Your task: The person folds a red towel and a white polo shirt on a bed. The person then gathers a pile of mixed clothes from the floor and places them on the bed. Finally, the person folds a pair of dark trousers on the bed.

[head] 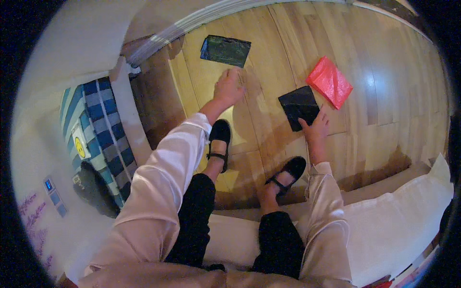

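A dark green-black folded sheet (pixel 225 51), probably thin plastic, lies on the floor at the upper left. My left hand (pixel 229 88) is just below its lower edge, fingers slightly curled and thumb apart, with nothing seen in it. To the right lies a black folded sheet (pixel 297 104), creased and also plastic-like. My right hand (pixel 317 126) is at its lower right corner, thumb over the lower edge and fingers spread beside the right edge. Close beyond it, a shiny red folded plastic sheet (pixel 329 82) lies flat at an angle.
The wood-plank floor (pixel 389 93) stretches ahead to a white baseboard (pixel 194 21). My black shoes (pixel 219 131) stand between my arms. A white-covered seat or bed edge (pixel 396 205) is beneath me. At left hang checked blue fabric (pixel 104 118) and a dark cap-like item (pixel 93 189).
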Tool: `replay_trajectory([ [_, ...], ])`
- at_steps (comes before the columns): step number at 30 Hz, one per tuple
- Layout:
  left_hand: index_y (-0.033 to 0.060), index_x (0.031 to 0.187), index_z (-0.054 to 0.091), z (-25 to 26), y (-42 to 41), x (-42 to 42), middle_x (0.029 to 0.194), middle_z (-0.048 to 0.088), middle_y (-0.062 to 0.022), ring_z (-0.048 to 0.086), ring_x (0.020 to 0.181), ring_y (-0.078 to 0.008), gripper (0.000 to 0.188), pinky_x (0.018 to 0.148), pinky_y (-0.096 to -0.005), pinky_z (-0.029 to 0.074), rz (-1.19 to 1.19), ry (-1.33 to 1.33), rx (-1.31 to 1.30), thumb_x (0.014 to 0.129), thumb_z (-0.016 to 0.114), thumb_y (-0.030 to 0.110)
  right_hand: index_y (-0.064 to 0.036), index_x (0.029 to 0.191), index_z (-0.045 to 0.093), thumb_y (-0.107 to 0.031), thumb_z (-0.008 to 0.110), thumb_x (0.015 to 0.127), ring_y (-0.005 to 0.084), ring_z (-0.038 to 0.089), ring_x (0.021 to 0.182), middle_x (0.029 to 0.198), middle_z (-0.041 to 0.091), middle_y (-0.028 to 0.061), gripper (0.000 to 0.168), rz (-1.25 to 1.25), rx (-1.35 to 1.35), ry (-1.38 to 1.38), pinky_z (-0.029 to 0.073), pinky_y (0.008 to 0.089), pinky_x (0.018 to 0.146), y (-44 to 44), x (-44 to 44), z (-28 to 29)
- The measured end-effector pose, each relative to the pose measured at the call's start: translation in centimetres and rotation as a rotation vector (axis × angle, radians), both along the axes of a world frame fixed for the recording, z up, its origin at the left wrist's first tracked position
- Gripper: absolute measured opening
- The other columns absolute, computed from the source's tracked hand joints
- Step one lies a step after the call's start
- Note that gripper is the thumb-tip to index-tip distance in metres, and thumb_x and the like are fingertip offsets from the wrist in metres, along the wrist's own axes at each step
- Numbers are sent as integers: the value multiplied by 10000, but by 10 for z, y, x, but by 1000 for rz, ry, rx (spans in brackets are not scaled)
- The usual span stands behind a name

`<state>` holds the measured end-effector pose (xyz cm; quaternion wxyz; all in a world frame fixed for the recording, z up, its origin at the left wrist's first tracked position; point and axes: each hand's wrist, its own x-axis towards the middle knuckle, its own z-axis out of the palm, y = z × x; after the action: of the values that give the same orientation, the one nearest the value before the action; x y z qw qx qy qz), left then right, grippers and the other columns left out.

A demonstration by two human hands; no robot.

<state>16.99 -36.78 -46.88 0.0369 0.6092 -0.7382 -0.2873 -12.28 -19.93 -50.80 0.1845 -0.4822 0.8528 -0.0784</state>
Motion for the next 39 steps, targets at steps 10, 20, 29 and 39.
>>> replay_trajectory([
  [10,269,1494,229,-50,-88,9,1489,303,-201,357,1326,-431,980,1075,-558,305,-163,-357,-261,684,778,223,-20,1171,572,-63,748,649,402,466,1178,1328,481,163,553,357,-341,92,387,476,1016,-61,-34,-7],
  [20,168,1255,549,-75,-39,-3,1237,529,-140,556,1065,-387,487,843,-486,511,-102,-231,-134,786,679,184,-53,1408,368,-178,773,700,402,485,1218,1380,456,221,825,277,-190,-65,421,441,1025,-97,-78,-59],
  [29,12,1109,632,-79,61,-59,1042,666,-178,637,966,-306,292,843,-404,513,859,819,579,830,556,49,-13,1268,541,-233,746,794,186,585,1015,1106,623,64,562,-271,-7,-1425,480,333,884,-57,108,-86],
  [39,73,1050,636,116,87,52,942,627,-157,583,958,-386,336,868,-456,474,46,394,-69,715,656,72,-19,1204,581,-246,757,813,220,585,1017,1123,633,95,485,78,276,-696,451,338,915,12,116,81],
])
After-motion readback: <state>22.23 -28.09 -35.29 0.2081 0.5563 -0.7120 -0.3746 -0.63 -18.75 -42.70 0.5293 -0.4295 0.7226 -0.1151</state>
